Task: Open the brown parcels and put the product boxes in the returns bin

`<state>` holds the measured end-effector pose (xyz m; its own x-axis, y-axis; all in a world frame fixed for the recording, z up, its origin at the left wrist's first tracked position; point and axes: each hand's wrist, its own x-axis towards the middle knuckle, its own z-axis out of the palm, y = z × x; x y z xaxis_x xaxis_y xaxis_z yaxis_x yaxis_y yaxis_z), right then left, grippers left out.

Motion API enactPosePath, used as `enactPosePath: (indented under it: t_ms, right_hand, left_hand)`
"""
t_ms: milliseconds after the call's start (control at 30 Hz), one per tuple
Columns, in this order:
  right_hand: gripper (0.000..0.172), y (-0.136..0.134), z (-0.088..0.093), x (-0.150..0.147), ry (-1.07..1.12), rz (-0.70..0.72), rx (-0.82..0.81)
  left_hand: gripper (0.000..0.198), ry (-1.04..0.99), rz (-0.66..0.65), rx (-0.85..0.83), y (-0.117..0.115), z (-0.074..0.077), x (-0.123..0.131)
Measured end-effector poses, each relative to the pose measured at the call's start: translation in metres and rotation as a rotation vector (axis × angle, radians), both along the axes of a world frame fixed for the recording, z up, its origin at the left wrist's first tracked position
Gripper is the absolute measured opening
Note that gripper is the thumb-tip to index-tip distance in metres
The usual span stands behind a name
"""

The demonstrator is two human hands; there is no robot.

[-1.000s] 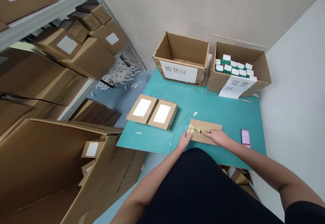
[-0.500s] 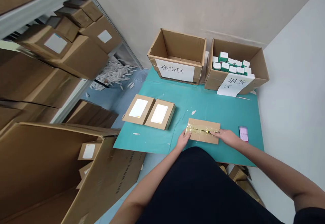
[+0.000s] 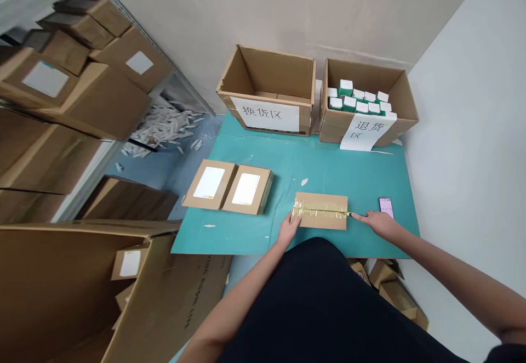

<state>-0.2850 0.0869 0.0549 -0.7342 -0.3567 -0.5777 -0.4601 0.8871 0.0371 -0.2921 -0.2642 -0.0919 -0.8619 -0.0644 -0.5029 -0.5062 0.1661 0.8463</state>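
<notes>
On the near tabletop (image 3: 329,171) the left hand (image 3: 290,226) rests open on the left end of the taped flat box (image 3: 321,210), while the right hand (image 3: 378,221) grips what seems a small cutter (image 3: 349,214) at its right end, so the slitting looks complete and the next move calls for setting the blade aside.

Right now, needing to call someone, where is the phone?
Head view: the phone lies at the right of the table, just beyond the right hand, right of the taped parcel.
</notes>
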Motion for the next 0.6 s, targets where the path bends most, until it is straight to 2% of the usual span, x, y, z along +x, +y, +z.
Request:
enactPosePath:
  t_ms: [400,500,600]
  right_hand:
    - [0.091,0.018,0.003,0.030,0.048,0.039,-0.005]
    - [0.084,0.034,0.001,0.043,0.052,-0.008,-0.034]
    - [0.065,0.051,-0.004,0.058,0.011,-0.169,-0.140]
  left_hand:
    - [0.044,-0.004,-0.014,-0.026,0.002,0.003,0.001]
    - [0.045,-0.002,-0.030,-0.033,0.002,0.001,0.001]
    - [0.048,0.006,-0.074,-0.031,0.000,-0.003,0.002]
